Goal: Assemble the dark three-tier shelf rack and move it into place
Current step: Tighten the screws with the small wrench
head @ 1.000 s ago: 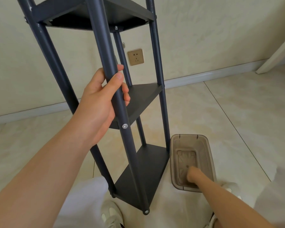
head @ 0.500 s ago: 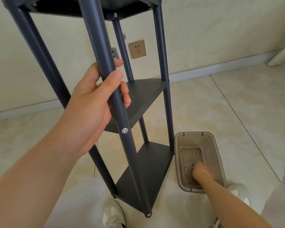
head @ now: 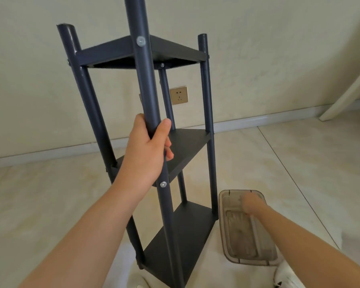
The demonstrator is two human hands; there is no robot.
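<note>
1. The rack [head: 187,146] looks fully built, so moving it is the step in hand, and that calls for a second grip
2. Left hand [head: 148,150] clamps the front post [head: 148,90]; right hand [head: 250,204], in the bin [head: 258,261] at four o'clock, is too blurred to judge
3. Dark, three tiers, upright at the person's feet

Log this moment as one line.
rack: upright, three shelves fitted | left hand: grips front post | right hand: at clear bin, blurred, grip unclear
</note>
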